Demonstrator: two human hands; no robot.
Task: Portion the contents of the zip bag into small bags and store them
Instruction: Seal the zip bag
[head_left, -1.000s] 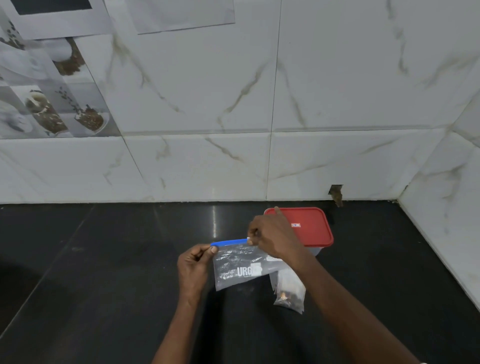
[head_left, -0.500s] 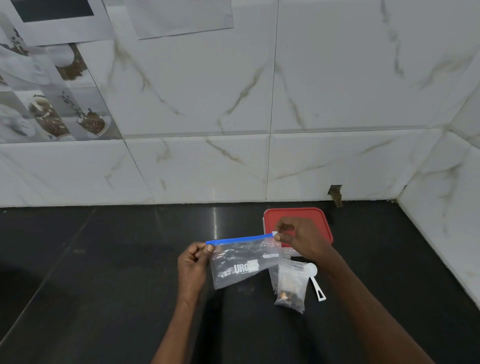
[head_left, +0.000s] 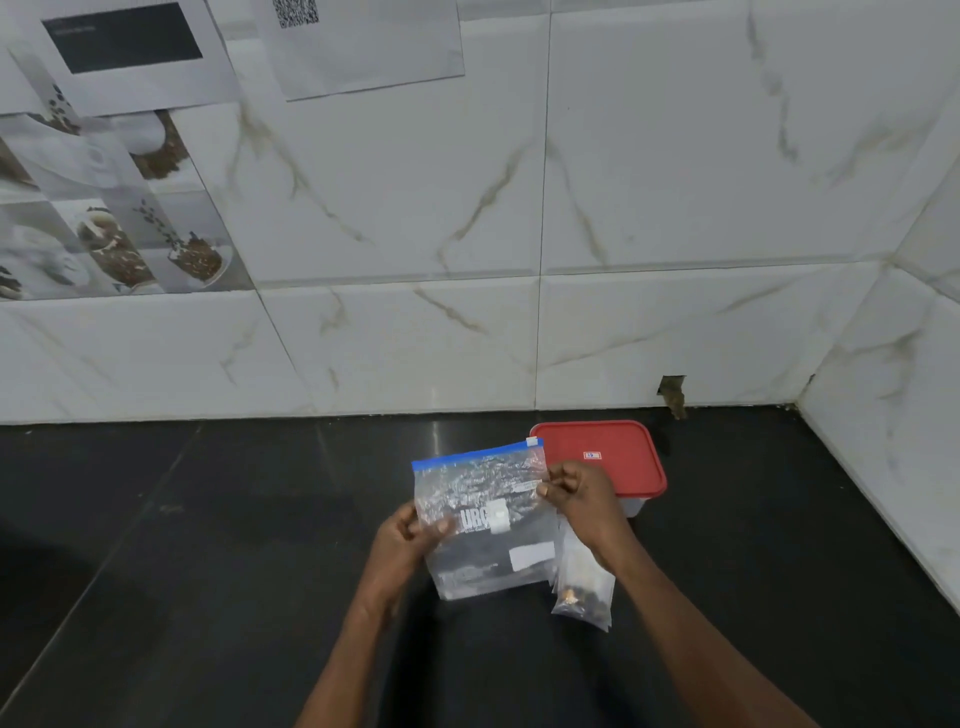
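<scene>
A clear zip bag (head_left: 485, 525) with a blue slider strip along its top and white lettering is held upright above the black counter. My left hand (head_left: 405, 540) pinches its left edge about halfway down. My right hand (head_left: 576, 493) pinches its right edge just below the strip. The white slider tab sits at the strip's right end. Behind my right wrist lie small clear bags (head_left: 584, 587) with brown pieces inside, partly hidden by the zip bag.
A plastic box with a red lid (head_left: 602, 457) stands on the black counter (head_left: 208, 545) just behind my right hand, near the marble-tiled back wall. The side wall closes the counter on the right. Papers hang on the tiles at top left.
The right hand slid the tab along the strip to its right end, then dropped to the bag's right edge. The left hand moved down the left edge, and the bag now hangs upright.
</scene>
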